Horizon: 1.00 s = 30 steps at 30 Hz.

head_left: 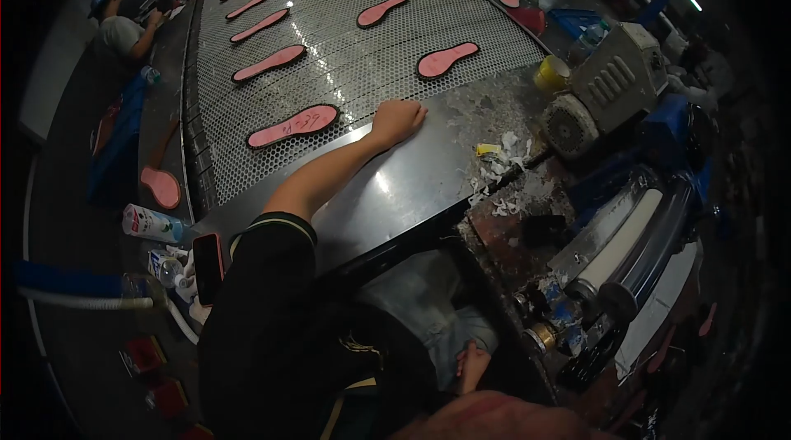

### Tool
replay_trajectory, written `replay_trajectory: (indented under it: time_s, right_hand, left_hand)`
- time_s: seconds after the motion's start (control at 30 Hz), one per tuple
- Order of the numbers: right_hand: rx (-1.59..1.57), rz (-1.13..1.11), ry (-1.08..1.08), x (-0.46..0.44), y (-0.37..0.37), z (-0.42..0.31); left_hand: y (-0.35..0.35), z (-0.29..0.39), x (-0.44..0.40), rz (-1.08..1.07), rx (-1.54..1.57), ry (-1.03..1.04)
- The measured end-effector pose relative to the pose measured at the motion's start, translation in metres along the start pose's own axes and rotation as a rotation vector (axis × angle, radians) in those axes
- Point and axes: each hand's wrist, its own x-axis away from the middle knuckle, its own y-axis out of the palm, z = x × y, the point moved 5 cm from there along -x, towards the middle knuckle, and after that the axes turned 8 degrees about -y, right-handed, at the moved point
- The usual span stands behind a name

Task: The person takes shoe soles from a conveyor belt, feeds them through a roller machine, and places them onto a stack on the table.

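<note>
My left hand (399, 123) rests on the smooth metal plate (387, 184) at the near end of a mesh conveyor (329, 69). Its fingers are curled in, and nothing shows in them. Left of it lies a pink insole (293, 126) with a dark rim and handwritten marks. Another pink insole (447, 60) sits on the mesh beyond the hand, to the right. My right hand (472, 366) is low by my lap, against the light trousers, small and dim in view. Its fingers look curled together, with no object visible in them.
More insoles lie in rows up the conveyor. A motor housing (618, 69), a yellow roll (552, 74) and white scraps (503, 164) are at right, above rollers (618, 242). A phone (208, 269), a packet (152, 223) and a loose insole (161, 186) lie left. A person (119, 28) works far left.
</note>
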Motion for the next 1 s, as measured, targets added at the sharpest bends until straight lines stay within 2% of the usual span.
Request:
replay_trajectory:
  time_s: [0.2,0.4,1.0]
  right_hand:
    - [0.188,0.039,0.102,0.019,0.012,-0.053]
    - [0.076,0.023,0.064,0.010,0.005,-0.028]
    - [0.114,0.031,0.080,0.020,0.000,-0.023]
  left_hand:
    - [0.002,0.001,-0.001,0.001,-0.014,0.023]
    - [0.003,-0.001,-0.001,0.010,0.009,-0.006]
    - [0.002,0.001,-0.001,-0.044,-0.022,-0.014]
